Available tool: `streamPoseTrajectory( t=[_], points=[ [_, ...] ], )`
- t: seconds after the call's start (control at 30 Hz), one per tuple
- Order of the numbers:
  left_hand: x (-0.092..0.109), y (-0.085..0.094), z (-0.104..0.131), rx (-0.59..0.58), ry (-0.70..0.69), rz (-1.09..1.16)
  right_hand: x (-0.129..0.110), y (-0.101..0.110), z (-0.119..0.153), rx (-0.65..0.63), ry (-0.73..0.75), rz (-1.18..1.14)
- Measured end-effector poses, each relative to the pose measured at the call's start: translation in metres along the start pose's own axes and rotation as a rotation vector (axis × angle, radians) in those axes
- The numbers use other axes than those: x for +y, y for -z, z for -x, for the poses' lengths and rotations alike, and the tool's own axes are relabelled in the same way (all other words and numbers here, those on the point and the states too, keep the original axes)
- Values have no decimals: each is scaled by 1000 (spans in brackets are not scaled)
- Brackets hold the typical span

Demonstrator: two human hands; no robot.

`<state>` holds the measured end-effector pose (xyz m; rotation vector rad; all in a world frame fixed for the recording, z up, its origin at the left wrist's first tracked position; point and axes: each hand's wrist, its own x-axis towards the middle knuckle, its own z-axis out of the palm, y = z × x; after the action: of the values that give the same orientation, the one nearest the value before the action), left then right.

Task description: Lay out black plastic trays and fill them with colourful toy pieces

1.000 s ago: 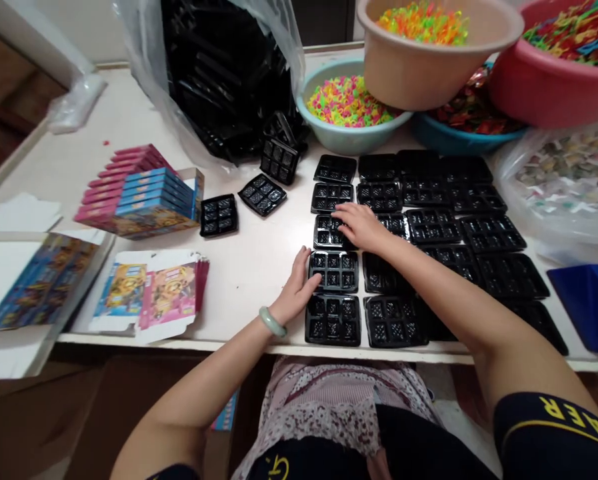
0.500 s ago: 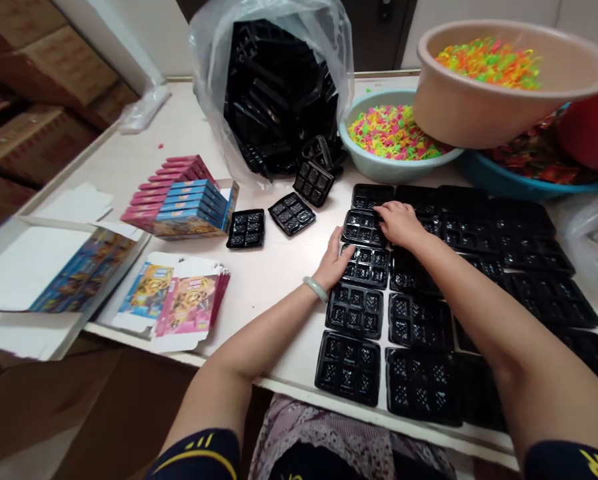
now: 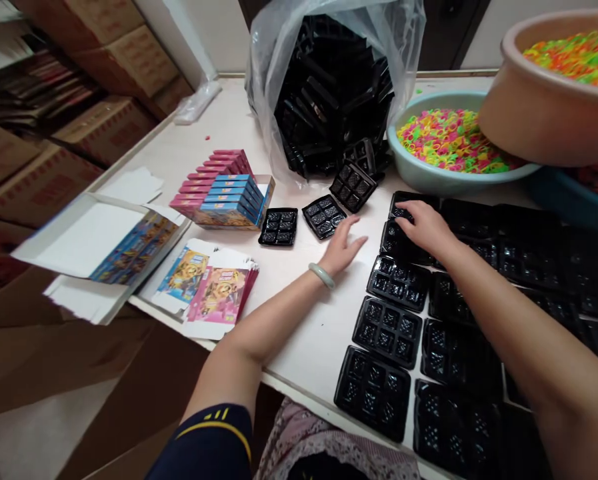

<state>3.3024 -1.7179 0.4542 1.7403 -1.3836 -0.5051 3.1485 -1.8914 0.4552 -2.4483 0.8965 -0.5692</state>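
Note:
My left hand (image 3: 339,251), with a pale green bangle at the wrist, is open over the table beside a loose black plastic tray (image 3: 324,217). Its fingertips come close to that tray's lower edge; whether they touch it I cannot tell. Two more loose trays are near, one flat (image 3: 278,227) and one tilted (image 3: 353,187) by the bag mouth. My right hand (image 3: 426,228) lies with fingers spread over the top-left trays of a grid of black six-pocket trays (image 3: 399,283), gripping nothing.
A clear plastic bag (image 3: 263,87) spills black trays (image 3: 329,100) at the back. On the right, a light blue basin (image 3: 429,170) of colourful rings sits beside a beige basin (image 3: 539,107). Pink and blue boxes (image 3: 231,193) and flat printed cartons (image 3: 221,293) are at left.
My left hand has left the grid's edge and reached up and left toward the loose trays, its fingers spreading. My right hand stays over the top-left trays. The view has shifted left.

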Motion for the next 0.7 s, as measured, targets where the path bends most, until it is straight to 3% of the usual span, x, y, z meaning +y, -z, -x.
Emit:
streamPoseTrajectory(
  t=[0.13,0.2,0.27,0.5,0.7],
  points=[
    [-18,37,-19,35,64,-428,-34,-38,-52,56,-284,-323],
    [-25,46,-24,1,126,-550,-44,-57,-71,75,-451,-430],
    [-32,51,-26,-39,133,-609,-48,-71,-83,98,-525,-496],
    [-45,61,-20,-93,-60,-685,-42,-85,-82,231,-414,-562],
    [-45,65,-20,-82,27,-659,-59,-75,-68,208,-393,-643]
  ],
)
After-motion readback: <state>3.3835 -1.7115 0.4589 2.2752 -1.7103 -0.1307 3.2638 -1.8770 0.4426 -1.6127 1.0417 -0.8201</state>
